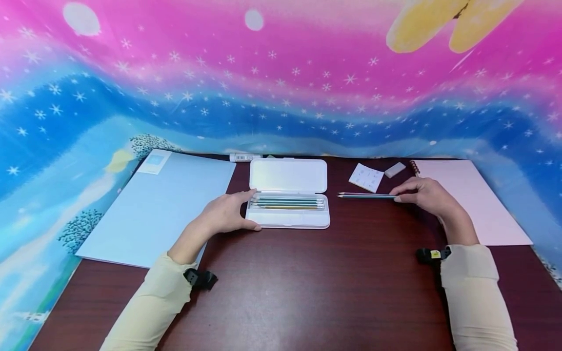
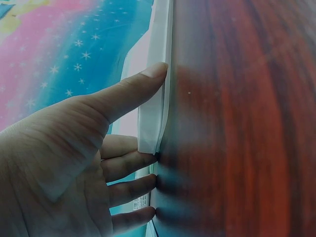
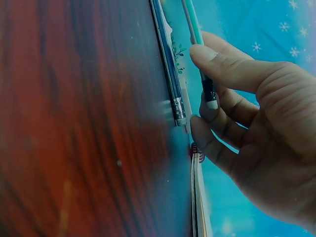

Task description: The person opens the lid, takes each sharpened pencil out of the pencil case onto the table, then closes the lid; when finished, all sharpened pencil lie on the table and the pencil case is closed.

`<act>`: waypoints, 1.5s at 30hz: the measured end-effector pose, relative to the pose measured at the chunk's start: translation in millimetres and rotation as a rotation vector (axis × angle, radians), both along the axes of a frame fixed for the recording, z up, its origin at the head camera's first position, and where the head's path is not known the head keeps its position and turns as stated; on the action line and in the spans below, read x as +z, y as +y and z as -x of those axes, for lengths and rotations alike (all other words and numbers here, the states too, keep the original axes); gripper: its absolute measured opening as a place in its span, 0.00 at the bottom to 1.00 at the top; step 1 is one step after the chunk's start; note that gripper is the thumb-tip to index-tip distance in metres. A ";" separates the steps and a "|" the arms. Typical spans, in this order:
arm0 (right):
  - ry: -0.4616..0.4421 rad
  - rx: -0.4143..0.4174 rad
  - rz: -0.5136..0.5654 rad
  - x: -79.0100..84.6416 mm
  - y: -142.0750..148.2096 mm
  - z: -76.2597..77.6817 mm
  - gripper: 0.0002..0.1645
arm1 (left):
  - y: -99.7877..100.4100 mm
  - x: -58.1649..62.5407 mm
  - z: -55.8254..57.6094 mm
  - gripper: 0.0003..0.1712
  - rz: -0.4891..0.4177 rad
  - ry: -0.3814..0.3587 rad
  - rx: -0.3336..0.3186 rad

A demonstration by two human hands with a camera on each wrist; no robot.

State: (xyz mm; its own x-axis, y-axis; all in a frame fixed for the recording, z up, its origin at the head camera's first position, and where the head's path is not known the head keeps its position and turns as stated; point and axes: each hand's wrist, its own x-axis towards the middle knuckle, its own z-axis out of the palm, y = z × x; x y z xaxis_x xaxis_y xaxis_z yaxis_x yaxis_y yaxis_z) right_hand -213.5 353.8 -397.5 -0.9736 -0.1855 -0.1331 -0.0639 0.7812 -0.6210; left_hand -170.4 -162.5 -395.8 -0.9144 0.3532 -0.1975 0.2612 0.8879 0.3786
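An open white pencil case lies on the table with its lid tipped back. Inside it are several pencils, mostly green with a yellow one at the front. My left hand grips the case's left end, its thumb against the front wall and its fingers round the end. To the right, my right hand pinches a green pencil near its eraser end between thumb and fingers. A dark blue pencil lies on the table beside it, apart from the fingers in the right wrist view.
On the left lies a large pale blue folder, and on the right a pink spiral notebook. A white patterned square, an eraser and a white tube sit toward the back. A printed cloth hangs behind the table.
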 end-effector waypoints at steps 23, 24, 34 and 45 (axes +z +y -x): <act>0.073 0.068 -0.146 -6.6 -5.9 6.2 0.07 | 1.0 0.7 0.0 0.61 0.002 0.008 0.003; 0.078 0.068 -0.150 -6.7 -6.2 6.4 0.07 | 1.0 0.5 0.1 0.61 0.002 0.008 0.003; 0.094 0.077 -0.150 -5.4 -8.7 7.1 0.06 | 1.6 0.2 -0.2 0.61 0.006 0.008 0.003; 0.133 0.091 -0.158 2.3 -13.9 4.6 0.08 | 0.5 0.6 -0.5 0.60 0.008 0.005 -0.002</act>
